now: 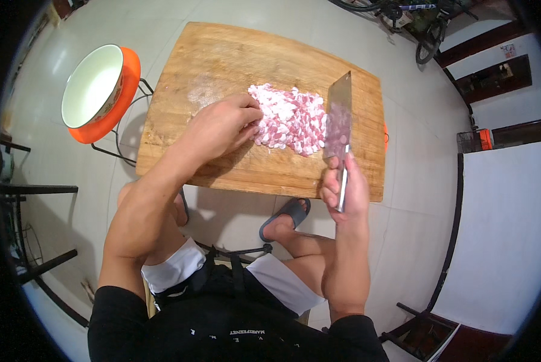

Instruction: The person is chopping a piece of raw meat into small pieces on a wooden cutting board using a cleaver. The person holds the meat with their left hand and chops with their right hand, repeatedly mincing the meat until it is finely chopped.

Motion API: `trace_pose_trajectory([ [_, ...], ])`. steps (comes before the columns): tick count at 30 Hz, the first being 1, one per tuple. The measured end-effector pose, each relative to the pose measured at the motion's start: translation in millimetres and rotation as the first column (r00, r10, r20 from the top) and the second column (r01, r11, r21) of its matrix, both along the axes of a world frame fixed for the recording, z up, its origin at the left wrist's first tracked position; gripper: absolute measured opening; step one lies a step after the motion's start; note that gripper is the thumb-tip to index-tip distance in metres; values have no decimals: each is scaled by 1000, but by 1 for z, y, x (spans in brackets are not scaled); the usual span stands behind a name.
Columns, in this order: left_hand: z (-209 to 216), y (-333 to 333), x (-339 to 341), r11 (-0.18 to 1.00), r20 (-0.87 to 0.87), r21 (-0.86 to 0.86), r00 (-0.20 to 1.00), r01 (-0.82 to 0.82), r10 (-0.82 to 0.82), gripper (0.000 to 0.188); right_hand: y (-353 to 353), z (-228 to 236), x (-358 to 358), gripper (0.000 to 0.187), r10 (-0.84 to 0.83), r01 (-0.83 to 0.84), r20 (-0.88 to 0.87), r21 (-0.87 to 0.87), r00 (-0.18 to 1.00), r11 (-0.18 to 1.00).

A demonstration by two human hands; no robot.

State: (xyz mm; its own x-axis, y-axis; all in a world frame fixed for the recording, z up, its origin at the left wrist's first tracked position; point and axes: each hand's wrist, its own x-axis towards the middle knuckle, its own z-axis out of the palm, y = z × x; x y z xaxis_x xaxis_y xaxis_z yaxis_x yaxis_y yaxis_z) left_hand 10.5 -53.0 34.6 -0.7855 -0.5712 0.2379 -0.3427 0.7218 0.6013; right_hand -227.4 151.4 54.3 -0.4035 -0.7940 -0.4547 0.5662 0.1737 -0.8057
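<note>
A pile of diced pink-and-white meat [291,120] is spread in a rough block on the wooden cutting board [264,48]. At its left edge my left hand [225,123] is closed, its bent fingers pressed on the pieces there; the fingertips are partly hidden. My right hand [346,184] grips the handle of a cleaver [339,102] with a broad metal blade. That blade stands at the right edge of the meat, pointing away from me, with its lower side close to the board.
Left of the board, a white enamel bowl [92,87] sits tilted in view on an orange round seat [132,84] with dark metal legs. A bicycle [430,36] stands at the far right. Beneath the board's near edge is my slippered foot [288,217].
</note>
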Motion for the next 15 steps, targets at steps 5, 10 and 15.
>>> trace_pose_trajectory([
  [5,3,2,1,1000,-29,-19,1000,8,-8,24,11,12,7,41,-2,4,16,-152,1000,988],
  [10,-2,-2,1,999,-7,-47,1000,2,-2,23,1,6,8,41,-30,30,-44,-13,999,999],
  [15,1,2,2,1000,-22,-16,1000,-13,13,22,11,15,7,42,47,-38,41,-197,998,980],
])
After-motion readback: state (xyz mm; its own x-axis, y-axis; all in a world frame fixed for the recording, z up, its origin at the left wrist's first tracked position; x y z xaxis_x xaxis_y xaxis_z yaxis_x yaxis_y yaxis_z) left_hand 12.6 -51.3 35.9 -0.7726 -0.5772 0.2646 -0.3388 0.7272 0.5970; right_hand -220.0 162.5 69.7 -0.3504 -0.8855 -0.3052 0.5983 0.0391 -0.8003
